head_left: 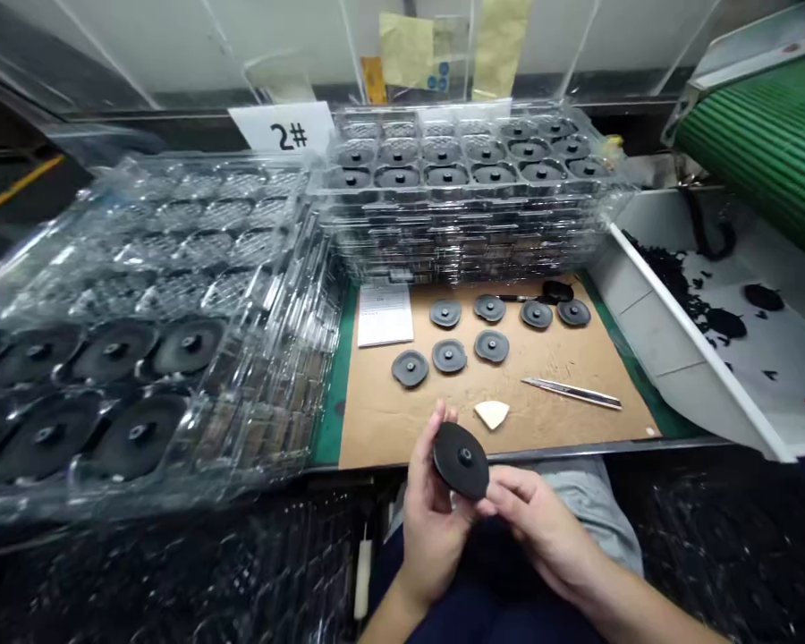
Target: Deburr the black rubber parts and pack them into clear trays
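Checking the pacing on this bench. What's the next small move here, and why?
Probably set the black moulded disc down at the right end of the front row on the brown card sheet. The left hand holds it, the right hand is at its rim, and the three discs in that row leave room beside them, under the four-disc back row.

Blk disc underside hidden by L hand, clear trays cut off at L edge

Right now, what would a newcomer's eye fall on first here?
The black disc held in the left hand and right hand comes first, at the bench's front. Behind it, seven matching discs lie in rows on a brown cardboard sheet, and stacks of clear plastic trays rise left and behind.
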A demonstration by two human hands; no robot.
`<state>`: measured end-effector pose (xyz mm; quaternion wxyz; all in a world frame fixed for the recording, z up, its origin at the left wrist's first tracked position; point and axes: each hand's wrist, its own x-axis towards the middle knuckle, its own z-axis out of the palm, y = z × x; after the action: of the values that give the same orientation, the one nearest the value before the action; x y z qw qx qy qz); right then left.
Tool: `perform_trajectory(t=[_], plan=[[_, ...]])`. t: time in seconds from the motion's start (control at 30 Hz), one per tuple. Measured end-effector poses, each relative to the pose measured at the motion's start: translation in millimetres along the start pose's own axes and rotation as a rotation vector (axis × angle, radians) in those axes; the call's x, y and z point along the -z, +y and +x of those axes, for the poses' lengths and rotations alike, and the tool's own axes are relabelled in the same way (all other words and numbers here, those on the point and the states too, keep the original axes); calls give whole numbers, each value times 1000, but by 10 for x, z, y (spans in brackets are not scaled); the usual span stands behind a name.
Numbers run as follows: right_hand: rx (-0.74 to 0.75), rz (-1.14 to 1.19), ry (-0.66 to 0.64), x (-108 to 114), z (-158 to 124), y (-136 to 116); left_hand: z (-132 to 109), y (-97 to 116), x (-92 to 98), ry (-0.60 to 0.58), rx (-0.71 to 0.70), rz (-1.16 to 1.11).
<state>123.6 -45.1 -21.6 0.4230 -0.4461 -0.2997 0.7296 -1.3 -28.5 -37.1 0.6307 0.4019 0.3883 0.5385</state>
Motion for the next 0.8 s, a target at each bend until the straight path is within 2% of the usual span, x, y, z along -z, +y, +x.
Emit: perform_trajectory(t=[0.13, 0.17, 0.2, 0.33, 0.4, 0.47, 0.53, 0.67, 0.73, 0.8], plan=[[189, -483, -117, 13, -92, -50, -51, 48, 91, -51, 54, -198], [219, -580, -109, 50, -87, -62, -57, 61, 112, -46, 72, -265], [247, -678, -53, 108, -61, -71, -61, 75, 134, -35, 89, -329], [344, -1016, 364, 497, 260, -33, -74, 132, 228, 8, 194, -487], [367, -1094, 427, 683, 460, 48, -79, 157, 270, 27, 260, -523], [375, -1116, 409, 782, 588, 166, -81, 175, 302, 54, 315, -569], [391, -1130, 364, 784, 605, 302, -78, 186, 326, 76, 361, -614], [394, -1144, 223, 665, 401, 483, -61, 200, 354, 78, 391, -635], [375, -1138, 193, 601, 276, 429, -48, 204, 349, 61, 400, -625], [357, -1114, 213, 508, 178, 246, -32, 204, 322, 41, 418, -604]])
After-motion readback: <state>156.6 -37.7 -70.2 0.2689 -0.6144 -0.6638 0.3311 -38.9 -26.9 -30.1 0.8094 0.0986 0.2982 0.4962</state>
